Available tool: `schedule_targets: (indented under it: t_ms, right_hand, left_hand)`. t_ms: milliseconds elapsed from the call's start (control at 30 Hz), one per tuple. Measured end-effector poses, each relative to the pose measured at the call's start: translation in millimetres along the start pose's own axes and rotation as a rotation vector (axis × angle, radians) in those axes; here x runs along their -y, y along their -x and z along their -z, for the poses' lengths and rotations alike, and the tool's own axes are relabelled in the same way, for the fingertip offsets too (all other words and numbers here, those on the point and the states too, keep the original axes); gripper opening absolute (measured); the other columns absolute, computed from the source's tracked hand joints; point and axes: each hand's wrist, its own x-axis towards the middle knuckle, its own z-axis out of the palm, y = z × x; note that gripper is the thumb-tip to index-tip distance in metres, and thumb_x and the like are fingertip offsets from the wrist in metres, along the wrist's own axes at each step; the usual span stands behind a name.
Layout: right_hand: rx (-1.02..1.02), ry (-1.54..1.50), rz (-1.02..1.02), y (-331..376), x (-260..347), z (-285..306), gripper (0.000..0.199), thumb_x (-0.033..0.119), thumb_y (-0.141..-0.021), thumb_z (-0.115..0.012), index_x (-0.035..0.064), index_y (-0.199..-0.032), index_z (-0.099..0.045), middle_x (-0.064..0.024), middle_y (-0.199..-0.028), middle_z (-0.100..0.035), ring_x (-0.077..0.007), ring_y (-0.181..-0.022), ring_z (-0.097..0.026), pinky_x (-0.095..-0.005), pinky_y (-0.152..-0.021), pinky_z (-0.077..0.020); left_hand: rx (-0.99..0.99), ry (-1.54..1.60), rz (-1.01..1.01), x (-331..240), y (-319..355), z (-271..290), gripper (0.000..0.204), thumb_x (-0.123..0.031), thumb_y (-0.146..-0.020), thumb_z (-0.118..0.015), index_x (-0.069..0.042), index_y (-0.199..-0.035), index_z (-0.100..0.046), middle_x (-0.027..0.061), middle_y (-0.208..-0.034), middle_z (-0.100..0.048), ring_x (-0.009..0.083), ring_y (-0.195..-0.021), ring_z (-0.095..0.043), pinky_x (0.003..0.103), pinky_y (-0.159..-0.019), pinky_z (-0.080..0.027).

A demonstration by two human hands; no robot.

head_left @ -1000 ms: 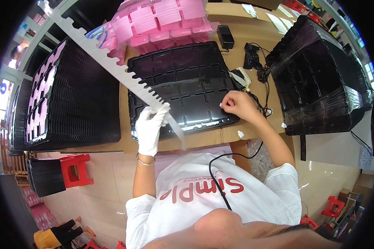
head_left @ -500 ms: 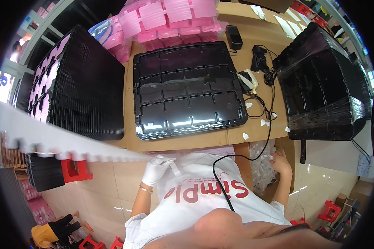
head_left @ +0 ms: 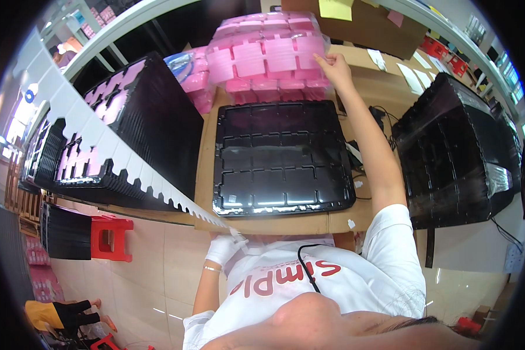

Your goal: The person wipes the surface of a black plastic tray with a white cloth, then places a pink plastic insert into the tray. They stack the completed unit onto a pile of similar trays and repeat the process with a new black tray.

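My gloved left hand (head_left: 221, 249) is closed on the lower end of a long white notched strip (head_left: 119, 154), close to my shirt. From there the strip rises to the upper left, past the front of a tall stack of black trays. My bare right hand (head_left: 336, 69) reaches over the table to the right edge of a pile of pink foam sheets (head_left: 265, 53) in clear plastic. Its fingers are bent together at that edge; whatever lies between them is too small to tell. Between me and the foam lies a black moulded plastic tray (head_left: 280, 154).
Tall black tray stacks stand left (head_left: 160, 111) and right (head_left: 443, 154), the right one film-wrapped. Cardboard (head_left: 332, 223) covers the tabletop. A black cable (head_left: 304, 252) crosses my shirt. Red stools (head_left: 111, 238) and a person in yellow (head_left: 44, 315) are at lower left.
My right hand has left the box of clear plastic below the table and reached forward to the pink foam. The view has shifted, and the white strip now slopes more steeply from my left hand.
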Motion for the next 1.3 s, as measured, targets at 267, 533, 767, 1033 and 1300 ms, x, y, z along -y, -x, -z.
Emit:
schedule_targets:
  t_ms: [267, 533, 767, 1033, 1300]
  right_hand:
    - [0.488, -0.884, -0.623, 13, 36, 33, 0.019, 0.018, -0.089, -0.07, 0.0016, -0.093, -0.061, -0.005, -0.079, -0.064, -0.0082, -0.062, -0.059, -0.0194, -0.056, -0.0499]
    - [0.434, -1.29, -1.038, 87, 45, 67, 0.017, 0.019, -0.088, -0.072, 0.0092, -0.086, -0.058, -0.002, -0.071, -0.058, -0.0067, -0.055, -0.053, -0.0179, -0.045, -0.0403]
    - [0.45, -1.478, -1.044, 119, 54, 80, 0.017, 0.02, -0.091, -0.068, 0.0069, -0.09, -0.058, -0.0018, -0.071, -0.058, -0.0062, -0.056, -0.053, -0.0181, -0.048, -0.0414]
    - [0.264, -0.869, -0.73, 179, 63, 122, 0.017, 0.02, -0.092, -0.065, 0.0028, -0.095, -0.065, -0.0006, -0.081, -0.065, -0.0088, -0.071, -0.059, -0.0221, -0.066, -0.0465]
    - [0.352, -0.344, -0.644, 275, 32, 146, 0.02, 0.022, -0.087, -0.071, 0.0035, -0.081, -0.066, 0.0006, -0.08, -0.059, -0.0069, -0.072, -0.051, -0.0221, -0.064, -0.0395]
  left_hand:
    - [-0.527, 0.491, 0.185, -24, 84, 127, 0.054, -0.05, -0.085, -0.065, 0.002, -0.1, -0.068, 0.013, -0.085, -0.071, 0.0185, -0.071, -0.066, 0.031, -0.074, -0.052]
    - [-0.515, 1.376, -0.388, -68, -103, 195, 0.047, -0.033, -0.104, -0.04, 0.001, -0.136, -0.044, 0.014, -0.128, -0.057, 0.0233, -0.115, -0.059, 0.033, -0.098, -0.046]
    - [-0.102, 1.765, -0.547, -129, -219, 241, 0.099, -0.076, -0.086, -0.04, -0.002, -0.149, -0.021, 0.0164, -0.149, -0.034, 0.0262, -0.13, -0.045, 0.043, -0.109, -0.033]
    - [-0.255, 1.51, -0.252, -101, -162, 231, 0.014, -0.026, -0.087, -0.072, -0.014, -0.091, -0.067, -0.0083, -0.073, -0.054, 0.0016, -0.058, -0.044, 0.017, -0.05, -0.033]
    - [-0.47, 0.69, 0.109, -79, -54, 164, 0.04, -0.037, -0.086, -0.071, -0.001, -0.07, -0.063, -0.0008, -0.062, -0.056, 0.0077, -0.054, -0.043, 0.026, -0.052, -0.038]
